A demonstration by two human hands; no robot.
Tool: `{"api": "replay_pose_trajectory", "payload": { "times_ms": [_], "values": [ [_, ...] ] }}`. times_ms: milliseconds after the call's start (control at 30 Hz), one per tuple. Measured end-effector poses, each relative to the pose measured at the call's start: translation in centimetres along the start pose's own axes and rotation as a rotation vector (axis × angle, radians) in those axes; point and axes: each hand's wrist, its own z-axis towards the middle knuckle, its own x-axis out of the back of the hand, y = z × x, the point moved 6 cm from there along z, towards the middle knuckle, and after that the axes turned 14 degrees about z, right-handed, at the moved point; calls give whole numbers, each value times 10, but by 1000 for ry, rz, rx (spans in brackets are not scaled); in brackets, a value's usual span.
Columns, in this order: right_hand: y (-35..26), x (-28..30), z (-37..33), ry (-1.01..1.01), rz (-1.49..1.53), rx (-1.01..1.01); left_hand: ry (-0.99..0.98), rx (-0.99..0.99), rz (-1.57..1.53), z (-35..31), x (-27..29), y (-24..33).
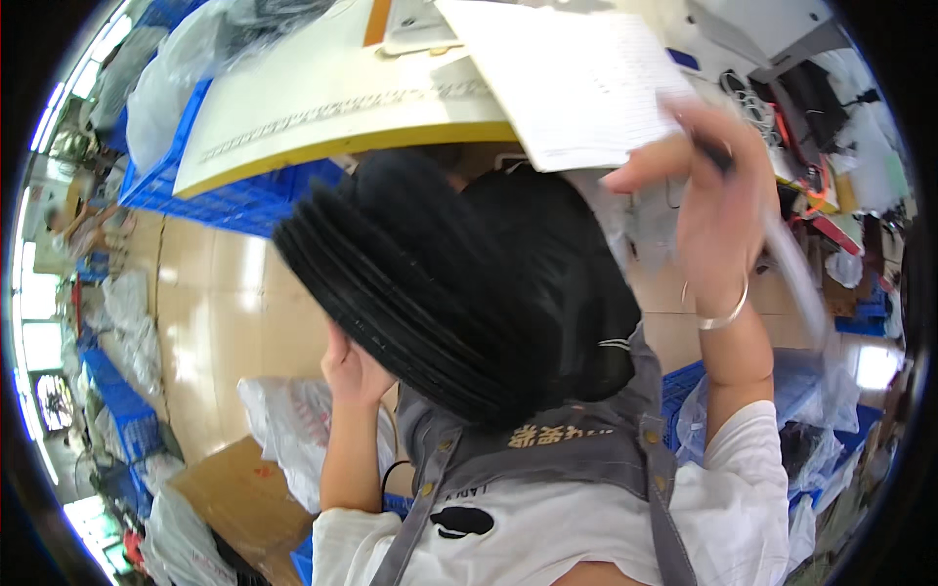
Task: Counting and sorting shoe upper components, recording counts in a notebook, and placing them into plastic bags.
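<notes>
A thick stack of black fabric pieces [410, 283], which look like nested caps, is held up in front of my apron. Layered edges fan along its left side; the right part is rounded and carries a small white mark. My left hand [357, 369] grips the stack from its lower left edge, most fingers hidden behind it. To the right of the stack, my right hand [718, 195] is raised by a lined white paper sheet [586, 88]. Its fingers are bent around something dark, blurred by motion. A blurred whitish strip [796, 278] trails beside the wrist.
Ahead is a white worktable [322, 103] with a yellow edge and ruler markings. A blue crate [249, 200] stands under its left side. Plastic bags [288, 430] and a cardboard box [239, 498] lie on the left; bagged goods [806, 391] sit at the right.
</notes>
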Motion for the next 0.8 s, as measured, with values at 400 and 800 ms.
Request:
{"api": "replay_pose_trajectory", "payload": {
  "times_ms": [400, 800],
  "values": [
    [-1, -9, -10, -166, -96, -191, -82, -25, -129, 11, -10, -6],
    [16, -72, -79, -216, 173, -407, 346, -26, -47, -19, 40, 0]
  ]
}}
